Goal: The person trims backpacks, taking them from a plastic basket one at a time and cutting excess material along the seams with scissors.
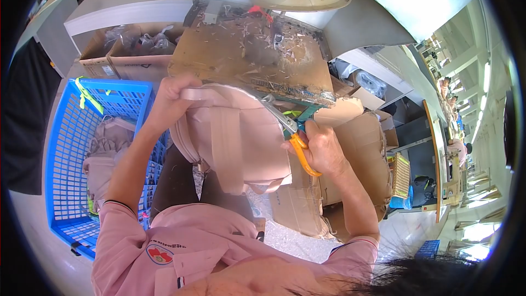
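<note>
A pale pink fabric bag [252, 137] with a wide strap and a zipped side hangs in front of me, over my lap. My left hand [178, 96] grips its upper left edge, fingers closed round the fabric. In my right hand [324, 151] is a pair of scissors [300, 151] with orange handles. Their metal blades point up and left, along the bag's upper right edge. Whether the blades touch the fabric I cannot tell.
A worn work board [219, 49] littered with scraps lies ahead. On my left stands a blue plastic basket [57, 186] holding similar fabric pieces [109, 142]. Cardboard boxes [356, 148] sit at the right, with another carton [137, 68] at the back left. Other people work far right.
</note>
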Demonstrator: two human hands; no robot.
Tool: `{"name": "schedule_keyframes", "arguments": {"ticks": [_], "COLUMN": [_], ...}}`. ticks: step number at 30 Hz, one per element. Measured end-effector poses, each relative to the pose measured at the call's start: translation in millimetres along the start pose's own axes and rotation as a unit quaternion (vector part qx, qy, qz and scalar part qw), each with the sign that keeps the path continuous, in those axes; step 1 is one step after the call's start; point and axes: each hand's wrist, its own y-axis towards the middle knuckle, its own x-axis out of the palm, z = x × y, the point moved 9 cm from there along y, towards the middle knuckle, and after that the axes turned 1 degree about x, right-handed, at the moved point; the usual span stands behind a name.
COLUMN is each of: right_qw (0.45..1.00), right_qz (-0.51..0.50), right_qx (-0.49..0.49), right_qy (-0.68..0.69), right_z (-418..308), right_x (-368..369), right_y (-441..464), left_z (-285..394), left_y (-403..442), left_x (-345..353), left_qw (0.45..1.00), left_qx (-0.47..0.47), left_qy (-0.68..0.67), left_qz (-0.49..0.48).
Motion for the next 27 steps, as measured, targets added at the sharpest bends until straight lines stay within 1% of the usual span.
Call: {"name": "schedule_keyframes", "arguments": {"ticks": [4,7,10,13,16,19,22,25,27], "right_qw": [0.999,0.998,0.995,0.996,0.997,0.993,0.994,0.996,0.996], "right_qz": [0.020,-0.041,-0.082,-0.079,-0.067,-0.108,-0.104,-0.081,-0.084], "right_qx": [-0.025,0.049,0.057,0.024,0.013,0.045,0.027,0.011,0.025], "right_qy": [-0.002,0.006,-0.019,-0.031,-0.024,-0.014,-0.035,-0.022,-0.012], "right_z": [3,8,3,-3,-4,2,6,2,-2], "right_x": [-1,-11,-16,-19,-22,-17,-13,-21,-26], "right_y": [-2,5,9,13,15,15,14,13,17], "left_z": [1,9,14,13,15,14,15,18,20], "left_y": [1,1,1,0,1,0,1,1,1], "left_x": [2,3,7,11,13,13,13,14,16], "left_qw": [1.000,1.000,1.000,1.000,0.999,0.999,1.000,0.999,0.999], "left_qx": [-0.006,0.010,0.006,-0.004,0.001,-0.003,-0.005,0.001,0.015], "left_qy": [-0.007,0.011,-0.002,-0.005,-0.008,0.002,0.002,0.002,0.007], "left_qz": [-0.005,-0.018,-0.026,-0.029,-0.033,-0.032,-0.028,-0.034,-0.028]}}
